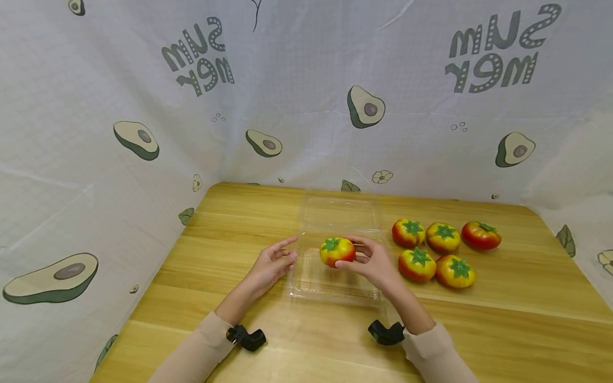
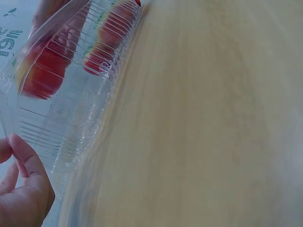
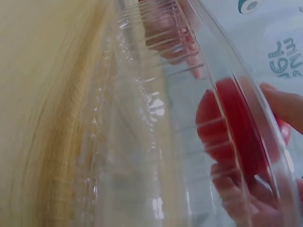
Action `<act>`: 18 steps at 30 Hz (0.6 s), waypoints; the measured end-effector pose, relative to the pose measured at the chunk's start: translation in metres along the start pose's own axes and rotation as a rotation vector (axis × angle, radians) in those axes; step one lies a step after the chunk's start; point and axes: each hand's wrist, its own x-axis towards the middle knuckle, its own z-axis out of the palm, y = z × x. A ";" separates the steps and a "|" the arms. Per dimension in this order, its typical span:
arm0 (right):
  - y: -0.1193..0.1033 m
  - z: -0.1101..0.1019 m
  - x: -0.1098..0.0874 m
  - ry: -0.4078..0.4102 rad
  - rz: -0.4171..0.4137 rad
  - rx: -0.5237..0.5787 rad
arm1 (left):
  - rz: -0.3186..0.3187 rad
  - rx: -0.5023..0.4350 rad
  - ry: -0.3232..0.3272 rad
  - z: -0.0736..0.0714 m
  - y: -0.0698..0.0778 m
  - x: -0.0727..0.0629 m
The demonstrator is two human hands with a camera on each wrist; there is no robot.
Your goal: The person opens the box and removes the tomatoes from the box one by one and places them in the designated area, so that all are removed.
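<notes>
A clear plastic clamshell container (image 1: 330, 293) lies on the table, its lid (image 1: 341, 211) folded back away from me. Over the container's base, my right hand (image 1: 378, 266) grips a yellow-and-red tomato (image 1: 337, 252) with a green star-shaped top between thumb and fingers. The right wrist view shows this tomato's red side (image 3: 220, 125) through the clear wall. At the container's left rim is my left hand (image 1: 269, 270); in the left wrist view its thumb and index finger (image 2: 29, 158) pinch that rim.
Several similar tomatoes (image 1: 444, 238) sit close together on the wooden table (image 1: 517, 298), right of the container. A white curtain (image 1: 306, 106) printed with avocados hangs behind and beside the table.
</notes>
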 end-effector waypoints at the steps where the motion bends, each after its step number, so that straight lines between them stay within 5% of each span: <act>1: 0.000 -0.002 -0.001 0.000 0.005 -0.004 | 0.001 -0.001 -0.001 0.000 0.000 0.000; 18: 0.008 -0.022 -0.015 0.010 0.033 0.030 | -0.004 -0.009 -0.003 -0.001 -0.002 0.001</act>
